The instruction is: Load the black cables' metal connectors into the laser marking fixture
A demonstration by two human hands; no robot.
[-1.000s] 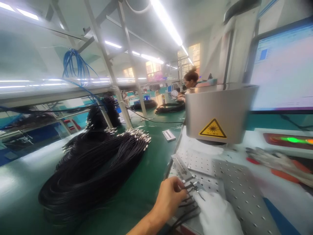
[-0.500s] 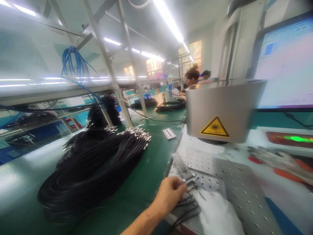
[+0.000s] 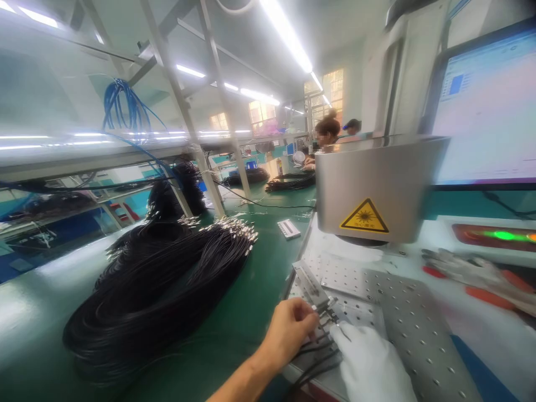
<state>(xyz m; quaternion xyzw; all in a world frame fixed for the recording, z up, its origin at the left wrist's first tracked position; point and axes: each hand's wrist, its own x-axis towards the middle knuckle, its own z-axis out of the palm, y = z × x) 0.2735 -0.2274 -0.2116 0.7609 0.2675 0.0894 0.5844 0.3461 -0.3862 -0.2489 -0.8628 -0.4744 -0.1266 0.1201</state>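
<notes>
Hands low at near edge. Bare left hand (image 3: 288,330): fingers (image 3: 307,319) pinched together on thin black cables with metal tips (image 3: 316,349), which lie on perforated grey metal plate (image 3: 402,312). White-gloved right hand (image 3: 371,363) lies over the same cables; glove washed out, cannot tell its grip. Large coil of black cable (image 3: 159,290) on green worktop (image 3: 259,268), left of fingers. Silver laser head with yellow warning triangle (image 3: 377,184) beyond them.

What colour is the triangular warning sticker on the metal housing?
Yellow with a black border and symbol; the triangular warning sticker shows best in the head view.
</notes>
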